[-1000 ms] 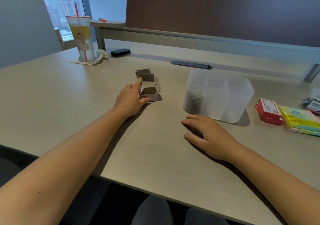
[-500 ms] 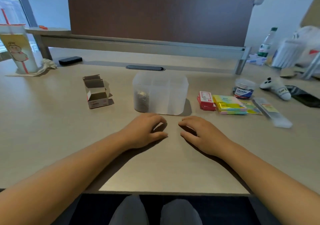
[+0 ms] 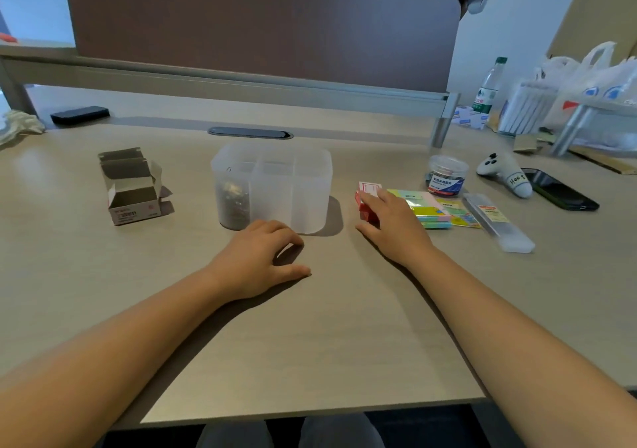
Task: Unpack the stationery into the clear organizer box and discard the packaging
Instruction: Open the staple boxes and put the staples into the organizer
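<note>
an office: a desk (image 3: 310, 327) with a partition screen (image 3: 262, 23) and cable grommet (image 3: 250, 133).

The right hand (image 3: 391, 227) covers most of the small red box (image 3: 366, 203), so only its left end and white label show, and whether the fingers grip it or merely rest on it cannot be told. It also hides the near-left corner of the sticky note pad (image 3: 429, 206). Print on the empty cardboard box (image 3: 132, 192) and on the round clip jar (image 3: 446, 176) is too small to read. The dark heap in the left compartment of the clear organizer box (image 3: 275, 185) is blurred by the frosted wall. Crumpled tissue (image 3: 19, 125) at the table's (image 3: 310, 327) far-left corner is cut by the left edge.
</note>
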Demonstrator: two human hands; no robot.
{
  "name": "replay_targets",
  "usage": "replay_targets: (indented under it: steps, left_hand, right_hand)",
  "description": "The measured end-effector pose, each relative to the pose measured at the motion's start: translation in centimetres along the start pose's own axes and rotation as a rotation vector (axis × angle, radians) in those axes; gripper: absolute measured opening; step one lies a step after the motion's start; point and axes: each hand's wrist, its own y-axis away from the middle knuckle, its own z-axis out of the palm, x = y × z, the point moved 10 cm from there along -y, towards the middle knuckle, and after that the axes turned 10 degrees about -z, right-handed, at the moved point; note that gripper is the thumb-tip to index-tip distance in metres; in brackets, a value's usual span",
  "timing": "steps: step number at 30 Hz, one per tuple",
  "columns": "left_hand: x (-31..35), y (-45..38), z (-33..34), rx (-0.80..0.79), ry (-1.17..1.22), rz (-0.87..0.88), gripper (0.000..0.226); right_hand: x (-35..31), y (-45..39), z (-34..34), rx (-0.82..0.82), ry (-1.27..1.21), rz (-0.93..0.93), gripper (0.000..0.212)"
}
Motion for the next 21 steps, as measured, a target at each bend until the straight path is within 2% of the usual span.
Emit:
replay_targets:
  steps: [9,14,18,21]
  left_hand:
    - [0.0,0.2,-0.3,0.009,0.012,-0.003,0.050]
    - [0.1,0.3,-0.4,0.014,0.049,-0.012,0.051]
    - [-0.1,0.6,-1.0,0.037,0.209,-0.049,0.064]
    - [-0.1,1.0,-1.5,0.032,0.385,-0.070,0.070]
  right_hand:
    - [0.4,0.2,-1.5,0.206,-0.100,0.039,0.027]
    - [0.5,2.6,-3.2,0.343,-0.478,0.095,0.038]
    - [-1.5,4.5,-3.0,0.305,-0.805,0.057,0.043]
    - [-4.1,5.0,-2.4,0.222,-0.908,-0.017,0.046]
